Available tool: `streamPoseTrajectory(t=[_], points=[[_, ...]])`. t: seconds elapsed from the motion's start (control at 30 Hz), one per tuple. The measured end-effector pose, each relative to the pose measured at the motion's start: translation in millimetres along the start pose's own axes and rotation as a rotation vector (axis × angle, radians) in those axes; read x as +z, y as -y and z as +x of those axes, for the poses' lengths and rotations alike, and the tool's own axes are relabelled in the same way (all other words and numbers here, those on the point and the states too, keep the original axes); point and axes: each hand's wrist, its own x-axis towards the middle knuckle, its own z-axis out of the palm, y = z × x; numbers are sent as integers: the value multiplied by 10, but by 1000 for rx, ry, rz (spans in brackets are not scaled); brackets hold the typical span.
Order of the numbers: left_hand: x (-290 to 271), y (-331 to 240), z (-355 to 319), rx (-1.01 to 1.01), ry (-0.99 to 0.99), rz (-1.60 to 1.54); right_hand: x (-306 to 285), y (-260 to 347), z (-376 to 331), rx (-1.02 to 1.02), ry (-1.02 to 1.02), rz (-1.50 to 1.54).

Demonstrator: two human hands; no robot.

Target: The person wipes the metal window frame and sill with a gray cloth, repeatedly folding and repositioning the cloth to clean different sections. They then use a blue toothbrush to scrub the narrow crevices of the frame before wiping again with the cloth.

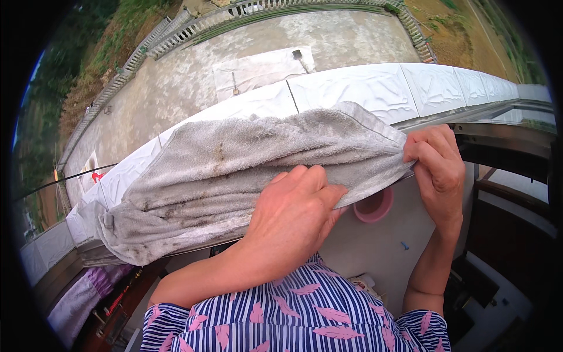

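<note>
A grey, dirt-stained towel (223, 158) lies draped and creased along the window sill, spreading over the white ledge outside. My right hand (435, 170) is closed on its right corner, pulling the cloth into folds there. Bent across the middle of the towel, my left hand (296, 208) has its fingers curled into the near edge of the cloth. Its fingertips are partly hidden behind the hand.
Outside runs a white tiled ledge (358, 88) above a concrete courtyard (352, 35) with a balustrade (240, 12). A metal window frame (498, 130) stands at right. On the floor inside sits a pink basin (384, 212); a purple and white curtain (82, 302) hangs at left.
</note>
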Motion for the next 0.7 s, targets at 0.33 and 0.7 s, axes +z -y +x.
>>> streamPoseTrajectory(t=[0.33, 0.7], points=[[177, -164, 176, -24, 114, 146, -109, 259, -143, 267, 443, 37], [-320, 90, -615, -43, 149, 405, 293, 951, -117, 222, 633, 148]])
